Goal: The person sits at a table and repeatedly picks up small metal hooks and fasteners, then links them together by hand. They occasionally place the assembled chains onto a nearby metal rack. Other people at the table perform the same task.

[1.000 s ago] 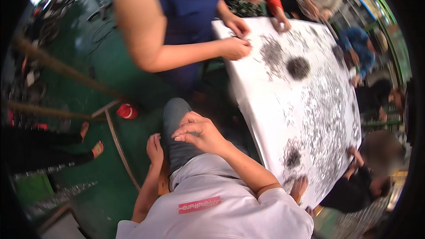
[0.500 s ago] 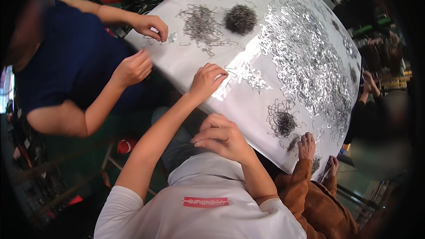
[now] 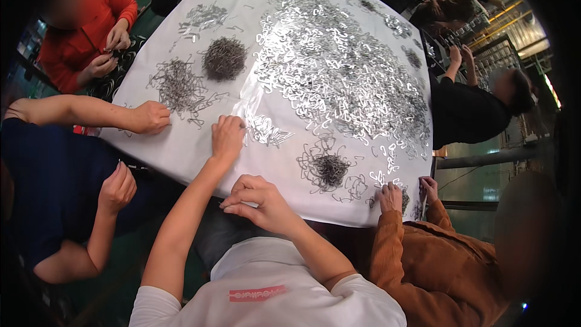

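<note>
My left hand [image 3: 229, 139] rests on the white tabletop with its fingers drawn together and pointing down. Its fingertips are beside a small heap of shiny bent metal hooks [image 3: 266, 131]; anything between them is too small to name. Nearer to me, my right hand [image 3: 260, 204] is held at the table's front edge in a pinch. Something tiny and dark shows at its fingertips, but I cannot make out what. A darker tangle of wire hooks [image 3: 331, 171] lies to the right of both hands.
A wide spread of shiny hooks [image 3: 345, 72] covers the table's middle. Further left lie a dense dark heap [image 3: 224, 59] and a looser one [image 3: 180, 85]. Co-workers' hands are close by: one at the left [image 3: 150, 117], another from a brown sleeve [image 3: 391, 197] at the right.
The view has swung, so the table sits further left in it. My left hand stays by the small heap and my right hand keeps its pinch. The left co-worker's far hand is now beside the loose heap.
</note>
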Tool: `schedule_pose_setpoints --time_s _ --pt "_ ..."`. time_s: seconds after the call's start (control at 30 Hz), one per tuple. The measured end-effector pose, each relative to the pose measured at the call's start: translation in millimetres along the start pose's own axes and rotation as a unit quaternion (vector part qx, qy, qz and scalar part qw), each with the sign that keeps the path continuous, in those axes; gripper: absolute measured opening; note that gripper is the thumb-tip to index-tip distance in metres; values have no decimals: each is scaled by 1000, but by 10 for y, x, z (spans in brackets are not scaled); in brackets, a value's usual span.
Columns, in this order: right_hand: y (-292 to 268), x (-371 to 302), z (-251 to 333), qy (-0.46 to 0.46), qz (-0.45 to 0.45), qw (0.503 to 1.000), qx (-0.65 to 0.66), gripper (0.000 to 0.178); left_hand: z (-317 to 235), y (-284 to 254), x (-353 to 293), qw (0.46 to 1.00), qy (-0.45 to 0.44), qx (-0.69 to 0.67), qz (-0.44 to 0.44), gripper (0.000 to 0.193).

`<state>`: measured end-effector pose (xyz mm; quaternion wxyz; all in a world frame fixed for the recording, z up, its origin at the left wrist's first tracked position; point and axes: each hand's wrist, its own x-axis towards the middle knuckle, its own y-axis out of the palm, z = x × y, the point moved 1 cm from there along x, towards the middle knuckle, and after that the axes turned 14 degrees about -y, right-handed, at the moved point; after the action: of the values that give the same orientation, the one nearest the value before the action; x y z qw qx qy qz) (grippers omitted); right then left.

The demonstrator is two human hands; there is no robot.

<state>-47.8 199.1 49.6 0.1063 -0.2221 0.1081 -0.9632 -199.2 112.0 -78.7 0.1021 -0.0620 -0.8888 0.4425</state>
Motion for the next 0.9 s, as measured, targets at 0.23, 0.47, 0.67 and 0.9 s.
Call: schedule_pose_setpoints --time_s 0.23,0.47,0.67,0.9 --pt "-2 104 -50 -7 -75 997 -22 8 -175 -931 -231 895 -183 -393 108 18" --pt "53 276 -97 10 -116 992 -37 9 -397 -1558 -571 821 -180 -522 143 17" --pt "107 389 -98 -15 -131 989 -63 10 -467 -1711 -709 846 -181 -491 106 16" --pt "128 431 -115 -8 -143 985 -92 9 -446 -1664 -736 849 -186 -488 81 14"
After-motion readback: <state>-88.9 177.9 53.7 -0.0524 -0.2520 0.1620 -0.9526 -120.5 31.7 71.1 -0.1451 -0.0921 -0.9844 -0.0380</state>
